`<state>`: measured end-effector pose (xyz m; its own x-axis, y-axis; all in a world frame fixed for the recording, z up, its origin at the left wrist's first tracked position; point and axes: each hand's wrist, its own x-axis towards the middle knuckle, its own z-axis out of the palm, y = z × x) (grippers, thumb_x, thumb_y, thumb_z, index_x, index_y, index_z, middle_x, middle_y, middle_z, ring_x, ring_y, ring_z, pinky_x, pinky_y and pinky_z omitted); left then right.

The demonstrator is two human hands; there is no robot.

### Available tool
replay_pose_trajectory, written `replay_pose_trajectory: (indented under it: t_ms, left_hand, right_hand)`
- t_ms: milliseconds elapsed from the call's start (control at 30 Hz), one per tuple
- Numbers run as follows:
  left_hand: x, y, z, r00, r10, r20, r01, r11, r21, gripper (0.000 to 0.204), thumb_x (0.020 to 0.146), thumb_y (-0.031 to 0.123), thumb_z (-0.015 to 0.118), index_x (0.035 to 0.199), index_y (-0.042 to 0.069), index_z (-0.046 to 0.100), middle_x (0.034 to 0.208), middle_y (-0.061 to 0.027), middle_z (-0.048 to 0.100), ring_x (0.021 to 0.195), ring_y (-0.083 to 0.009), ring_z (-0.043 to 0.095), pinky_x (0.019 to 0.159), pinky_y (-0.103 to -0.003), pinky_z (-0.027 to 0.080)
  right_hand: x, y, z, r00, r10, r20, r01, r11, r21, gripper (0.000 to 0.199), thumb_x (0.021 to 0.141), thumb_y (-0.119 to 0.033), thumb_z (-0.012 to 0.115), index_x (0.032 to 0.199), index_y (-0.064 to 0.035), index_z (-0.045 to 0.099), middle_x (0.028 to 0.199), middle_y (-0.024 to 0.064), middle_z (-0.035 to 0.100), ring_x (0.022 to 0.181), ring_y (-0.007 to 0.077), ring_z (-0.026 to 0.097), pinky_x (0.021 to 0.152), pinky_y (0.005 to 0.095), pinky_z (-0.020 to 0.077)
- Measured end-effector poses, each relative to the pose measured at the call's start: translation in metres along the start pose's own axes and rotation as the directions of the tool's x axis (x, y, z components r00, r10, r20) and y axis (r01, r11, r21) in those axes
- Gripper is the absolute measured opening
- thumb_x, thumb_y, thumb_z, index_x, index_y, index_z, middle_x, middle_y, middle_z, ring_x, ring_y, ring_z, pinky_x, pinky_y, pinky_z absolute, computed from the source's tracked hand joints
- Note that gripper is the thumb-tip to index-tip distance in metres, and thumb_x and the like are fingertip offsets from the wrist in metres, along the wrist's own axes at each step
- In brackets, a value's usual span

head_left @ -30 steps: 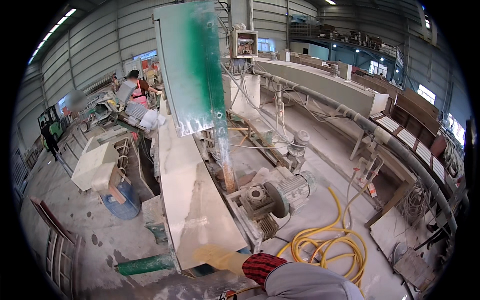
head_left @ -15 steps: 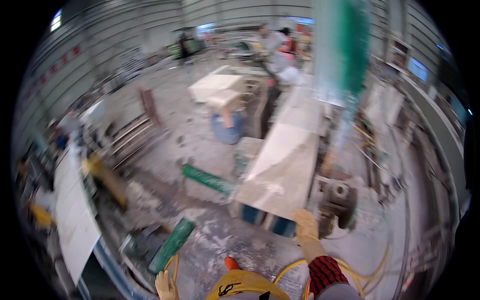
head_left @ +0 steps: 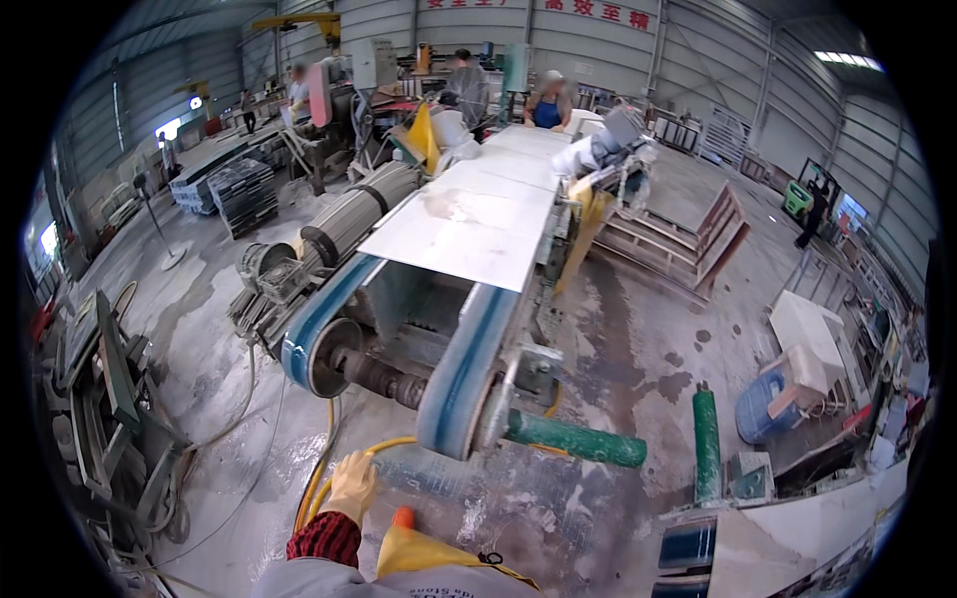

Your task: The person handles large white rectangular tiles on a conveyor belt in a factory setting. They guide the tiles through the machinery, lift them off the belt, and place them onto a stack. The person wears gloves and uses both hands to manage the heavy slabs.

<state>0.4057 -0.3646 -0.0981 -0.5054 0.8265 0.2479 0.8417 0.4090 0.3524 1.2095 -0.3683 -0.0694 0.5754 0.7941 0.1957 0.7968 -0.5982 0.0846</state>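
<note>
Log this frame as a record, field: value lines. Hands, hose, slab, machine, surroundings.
Left hand: cream glove, beside the yellow hose; contact unclear
Right hand: not in view
Slab: white, flat, lying across two blue belts
Left belt: loops around a wheel at its near end
Right belt: green cylinder juts rightward beside its near end
Background: person in blue apron beyond the slab
Far right: blue barrel on the floor

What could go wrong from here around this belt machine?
The yellow hose loops near the orange boot tip, so it might cause a trip. The blue belts are uncovered at this end; if they run, they could catch the gloved left hand. The floor looks wet in patches, so slipping seems possible.
</note>
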Motion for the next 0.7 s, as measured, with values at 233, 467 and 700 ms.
replay_pose_trajectory:
  t_ms: [233,467,700]
  left_hand:
    - [-0.043,-0.188,0.024,0.644,-0.706,0.294,0.707,0.696,0.125,0.041,0.115,0.038,0.049,0.138,0.013,0.073,0.130,-0.0211,0.076,0.125,-0.0429,0.071,0.106,-0.058,0.055]
    - [0.001,-0.232,0.004,0.632,-0.702,0.328,0.761,0.642,-0.092,0.042,0.117,0.035,0.043,0.135,0.012,0.074,0.127,-0.0227,0.078,0.126,-0.0429,0.071,0.108,-0.055,0.055]
    - [0.045,-0.222,-0.021,0.723,-0.560,0.404,0.689,0.621,-0.373,0.044,0.117,0.035,0.042,0.140,0.011,0.071,0.132,-0.0220,0.076,0.127,-0.0420,0.070,0.110,-0.052,0.054]
  right_hand:
    - [-0.035,-0.243,-0.048,0.915,-0.395,-0.077,0.402,0.885,0.237,0.039,0.106,-0.022,0.059,0.135,-0.0010,0.077,0.137,0.0247,0.073,0.128,0.0454,0.068,0.113,0.0579,0.0515]
    - [-0.095,-0.460,-0.087,0.707,-0.705,-0.051,0.651,0.621,0.436,0.043,0.108,-0.027,0.060,0.139,-0.0013,0.074,0.143,0.0255,0.070,0.131,0.0453,0.066,0.116,0.0572,0.0496]
    - [-0.051,-0.617,-0.010,0.543,-0.831,-0.124,0.801,0.468,0.374,0.055,0.112,-0.040,0.058,0.150,-0.0026,0.068,0.158,0.0252,0.061,0.147,0.0429,0.056,0.126,0.0543,0.0409]
